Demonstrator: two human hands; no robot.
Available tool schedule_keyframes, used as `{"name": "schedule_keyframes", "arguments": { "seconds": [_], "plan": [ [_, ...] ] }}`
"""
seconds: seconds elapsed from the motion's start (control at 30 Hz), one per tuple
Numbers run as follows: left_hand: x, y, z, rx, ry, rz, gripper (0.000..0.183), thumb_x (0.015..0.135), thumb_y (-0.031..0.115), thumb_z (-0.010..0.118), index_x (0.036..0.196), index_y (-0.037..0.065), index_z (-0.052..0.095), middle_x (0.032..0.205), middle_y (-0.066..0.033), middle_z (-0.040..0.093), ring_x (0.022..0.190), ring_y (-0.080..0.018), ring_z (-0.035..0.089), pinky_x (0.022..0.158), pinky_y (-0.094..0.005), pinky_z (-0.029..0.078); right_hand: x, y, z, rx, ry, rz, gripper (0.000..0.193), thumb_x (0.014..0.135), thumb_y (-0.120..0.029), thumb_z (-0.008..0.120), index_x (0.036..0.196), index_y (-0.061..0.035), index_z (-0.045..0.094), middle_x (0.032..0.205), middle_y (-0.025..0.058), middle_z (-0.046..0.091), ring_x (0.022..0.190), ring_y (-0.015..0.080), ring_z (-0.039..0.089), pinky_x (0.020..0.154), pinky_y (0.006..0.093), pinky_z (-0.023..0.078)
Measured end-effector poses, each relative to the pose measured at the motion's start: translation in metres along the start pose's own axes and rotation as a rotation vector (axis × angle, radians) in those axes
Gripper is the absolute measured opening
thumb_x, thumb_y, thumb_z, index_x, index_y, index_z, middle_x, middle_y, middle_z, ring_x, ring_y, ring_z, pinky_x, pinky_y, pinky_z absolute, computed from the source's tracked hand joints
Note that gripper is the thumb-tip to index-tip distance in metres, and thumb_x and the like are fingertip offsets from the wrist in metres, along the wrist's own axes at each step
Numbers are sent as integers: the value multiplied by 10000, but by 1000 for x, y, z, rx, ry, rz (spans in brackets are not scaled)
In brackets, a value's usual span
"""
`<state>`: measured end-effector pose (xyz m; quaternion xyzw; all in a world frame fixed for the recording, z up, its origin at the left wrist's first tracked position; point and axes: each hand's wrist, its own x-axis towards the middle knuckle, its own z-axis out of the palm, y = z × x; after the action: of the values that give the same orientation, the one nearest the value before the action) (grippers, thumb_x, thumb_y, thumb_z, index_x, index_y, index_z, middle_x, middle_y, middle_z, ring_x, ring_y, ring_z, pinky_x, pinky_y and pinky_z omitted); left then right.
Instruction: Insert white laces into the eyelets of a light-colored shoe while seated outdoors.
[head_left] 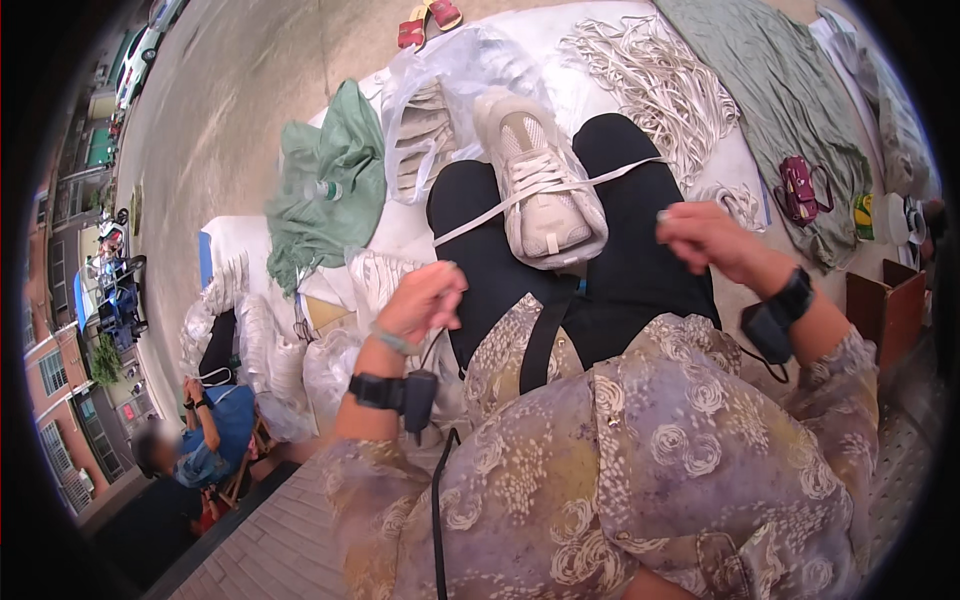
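A pale beige sneaker [548, 185] rests on my black-trousered thighs, toe toward me, inside a thin clear plastic cover. Its white shoelace [540, 180] is threaded in crossing rows over the tongue. One lace end runs left across my thigh, the other right over my knee. Left of the shoe, my left hand [424, 302] is closed with fingers curled, close to the left lace end. To the right, beside my knee, my right hand [712, 238] is curled closed below the right lace end. I cannot make out what, if anything, either hand holds.
A heap of loose white laces [660, 90] lies beyond my right knee. Plastic-bagged shoes [425, 135] and a green cloth [335, 185] lie ahead to the left. A maroon bag [800, 190] sits at right. Another person [215, 430] sits at far left, near more wrapped shoes.
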<state>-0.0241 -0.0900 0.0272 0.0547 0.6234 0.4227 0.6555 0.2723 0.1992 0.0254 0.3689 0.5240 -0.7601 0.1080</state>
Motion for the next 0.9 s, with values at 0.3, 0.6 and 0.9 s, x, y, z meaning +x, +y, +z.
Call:
{"name": "schedule_keyframes", "arguments": {
  "seconds": [0.3, 0.6, 0.9],
  "plan": [
    [78, 67, 58, -28, 58, 189, 159, 918, 185, 458, 898, 40, 522, 670, -30, 560, 489, -106, 531, 509, -283, 502, 96, -44, 56, -199, 81, -512, 232, 870, -178, 534, 1017, -26, 630, 962, 26, 599, 885, 55, 506, 738, 222, 416],
    [54, 48, 66, 42, 311, 605, 179, 888, 165, 527, 908, 7, 610, 751, -30, 601, 630, -95, 555, 630, -223, 466, 84, -37, 58, 130, 228, -406, 204, 859, -172, 589, 1011, -47, 642, 788, -23, 586, 653, 44, 501, 573, 181, 409],
    [57, 33, 75, 74, 420, 619, 176, 906, 204, 521, 855, 54, 598, 554, 58, 426, 470, -19, 358, 432, -167, 275, 82, -25, 69, 88, 306, -553, 112, 842, -122, 576, 842, -10, 588, 667, -10, 548, 562, 43, 502, 518, 191, 425]
  ]
}}
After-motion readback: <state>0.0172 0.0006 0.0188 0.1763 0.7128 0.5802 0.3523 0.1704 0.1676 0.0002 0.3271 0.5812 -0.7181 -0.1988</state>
